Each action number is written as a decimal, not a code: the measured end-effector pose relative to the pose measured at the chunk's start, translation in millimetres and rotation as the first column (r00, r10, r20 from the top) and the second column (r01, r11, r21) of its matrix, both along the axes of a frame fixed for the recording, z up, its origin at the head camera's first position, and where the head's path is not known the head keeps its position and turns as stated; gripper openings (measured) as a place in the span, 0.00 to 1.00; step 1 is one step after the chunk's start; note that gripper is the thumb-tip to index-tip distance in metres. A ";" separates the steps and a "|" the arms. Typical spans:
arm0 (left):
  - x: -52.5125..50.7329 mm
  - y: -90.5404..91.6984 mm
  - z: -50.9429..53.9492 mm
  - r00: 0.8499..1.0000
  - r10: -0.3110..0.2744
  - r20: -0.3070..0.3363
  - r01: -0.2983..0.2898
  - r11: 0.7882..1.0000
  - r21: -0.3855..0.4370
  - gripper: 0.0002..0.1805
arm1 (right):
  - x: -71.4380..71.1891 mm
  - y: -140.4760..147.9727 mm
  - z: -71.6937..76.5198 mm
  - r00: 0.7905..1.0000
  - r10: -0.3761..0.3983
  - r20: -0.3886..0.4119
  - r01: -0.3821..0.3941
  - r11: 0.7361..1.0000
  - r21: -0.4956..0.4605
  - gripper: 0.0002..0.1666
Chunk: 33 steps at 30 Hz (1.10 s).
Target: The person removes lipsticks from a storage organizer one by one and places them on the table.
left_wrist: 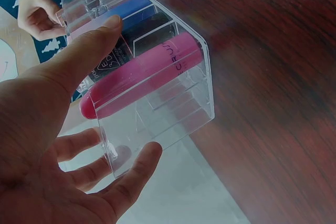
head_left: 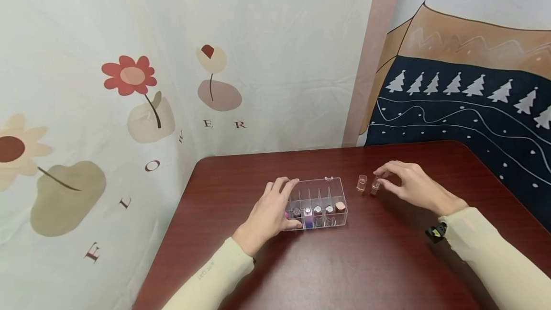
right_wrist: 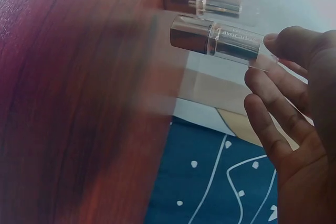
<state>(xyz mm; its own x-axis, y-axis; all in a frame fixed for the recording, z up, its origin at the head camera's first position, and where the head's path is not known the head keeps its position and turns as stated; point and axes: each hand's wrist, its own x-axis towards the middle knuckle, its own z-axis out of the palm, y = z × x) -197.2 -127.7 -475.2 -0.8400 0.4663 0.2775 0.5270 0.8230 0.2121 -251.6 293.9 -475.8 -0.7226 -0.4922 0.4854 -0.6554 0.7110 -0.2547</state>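
Observation:
A clear divided organizer box [head_left: 316,190] rests on the table. My left hand [head_left: 268,212] grips its left end, thumb on the front, other fingers behind. Cosmetic tubes fill the front slots: a pink tube [left_wrist: 147,74], a black one [left_wrist: 152,34], a purple-blue one [head_left: 308,219], several clear-looking ones and a brown-topped one [head_left: 340,206] at the right end. To the right, my right hand [head_left: 411,188] pinches the clear top of a lipstick tube [right_wrist: 236,43] between thumb and fingers. It is upright; whether its base touches the table is unclear. A similar lipstick tube [head_left: 362,183] stands beside it.
The dark reddish-brown table [head_left: 370,262] meets a pale flower-printed hanging [head_left: 280,85] at its back and left. A navy tree-patterned cloth [head_left: 456,114] hangs along the right side. Upright dividers [head_left: 319,194] rise in the box's back part.

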 end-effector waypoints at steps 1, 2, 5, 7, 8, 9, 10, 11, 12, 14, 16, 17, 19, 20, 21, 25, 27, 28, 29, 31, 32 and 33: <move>-0.1 -0.1 -0.3 1.000 -0.002 -0.002 0.002 1.000 0.002 0.65 | -0.8 0.3 -1.1 1.000 -0.007 0.016 0.007 1.000 0.005 0.22; -0.3 -0.1 -0.5 1.000 -0.001 0.001 0.001 1.000 0.003 0.65 | -1.6 0.5 -2.3 0.999 -0.012 0.032 0.012 1.000 0.009 0.22; -0.7 0.0 -0.8 1.000 0.001 0.002 -0.001 1.000 0.005 0.64 | -4.1 0.1 -4.5 0.997 -0.016 0.069 0.015 1.000 0.015 0.22; -0.8 0.3 -1.0 1.000 0.003 0.003 -0.003 1.000 0.004 0.64 | -5.9 -0.2 -5.9 0.996 -0.015 0.086 0.013 1.000 0.018 0.21; -1.2 0.5 -1.1 1.000 0.004 0.007 -0.004 1.000 0.002 0.65 | -6.6 -0.4 -6.4 0.996 -0.015 0.093 0.013 1.000 0.020 0.21; -1.3 0.7 -1.1 1.000 0.005 0.010 -0.005 1.000 0.001 0.65 | -7.2 -0.7 -6.7 0.995 -0.014 0.100 0.012 1.000 0.020 0.21; -1.6 0.9 -1.2 1.000 0.007 0.013 -0.007 1.000 0.001 0.65 | -7.8 -0.8 -7.0 0.994 -0.016 0.107 0.014 1.000 0.021 0.21; -1.9 1.0 -1.3 1.000 0.007 0.015 -0.007 1.000 0.002 0.65 | -8.3 -1.1 -7.1 0.993 -0.016 0.113 0.014 1.000 0.022 0.20; -2.1 1.0 -1.4 1.000 0.006 0.019 -0.006 1.000 0.004 0.65 | -8.9 -1.5 -6.9 0.993 -0.016 0.121 0.013 1.000 0.023 0.20; -2.6 1.0 -1.5 1.000 0.006 0.021 -0.007 1.000 0.010 0.65 | -9.9 -2.0 -6.3 0.990 -0.019 0.142 0.016 1.000 0.025 0.20; -2.7 0.8 -1.4 1.000 0.008 0.021 -0.009 1.000 0.011 0.65 | -10.9 -2.7 -5.6 0.986 -0.020 0.167 0.016 0.999 0.028 0.21; -2.7 0.7 -1.4 1.000 0.009 0.022 -0.009 1.000 0.012 0.65 | -11.2 -3.0 -5.3 0.984 -0.021 0.179 0.016 0.999 0.029 0.21; -2.8 0.8 -1.0 1.000 0.011 0.025 -0.011 1.000 0.012 0.65 | -11.2 -2.8 -5.2 0.981 -0.023 0.192 0.018 0.999 0.032 0.22; -2.9 1.0 -0.8 1.000 0.011 0.026 -0.011 1.000 0.012 0.65 | -10.9 -2.6 -4.9 0.981 -0.023 0.194 0.017 0.999 0.031 0.23; -3.0 1.1 -0.6 1.000 0.011 0.028 -0.011 1.000 0.013 0.65 | -10.4 -2.5 -4.8 0.981 -0.021 0.191 0.015 0.999 0.032 0.23; -3.5 1.4 -0.1 0.999 0.013 0.033 -0.013 1.000 0.013 0.66 | -7.6 -3.6 -3.9 0.989 -0.017 0.144 0.012 0.999 0.034 0.25; -3.4 1.3 0.1 0.999 0.015 0.031 -0.015 1.000 0.013 0.66 | -5.8 -6.0 -2.5 0.994 -0.017 0.108 0.013 0.999 0.038 0.25; -3.3 1.2 0.2 0.999 0.014 0.031 -0.015 1.000 0.014 0.66 | -4.7 -7.4 -1.7 0.996 -0.014 0.089 0.010 0.999 0.039 0.25; -3.0 1.0 0.2 0.999 0.014 0.031 -0.014 1.000 0.016 0.66 | -3.3 -9.3 -0.5 0.997 -0.012 0.070 0.009 0.999 0.042 0.25; -2.7 0.6 -0.4 0.999 0.012 0.032 -0.013 1.000 0.019 0.66 | 0.1 -13.2 2.1 0.999 -0.004 0.033 0.003 0.999 0.045 0.26; -2.7 0.5 -0.6 0.999 0.012 0.033 -0.012 1.000 0.018 0.66 | 1.8 -15.3 3.6 1.000 0.003 0.019 -0.004 0.999 0.045 0.26; -2.7 0.5 -0.7 0.999 0.011 0.035 -0.012 1.000 0.020 0.65 | 3.7 -17.6 5.3 1.000 0.012 0.006 -0.012 0.999 0.046 0.26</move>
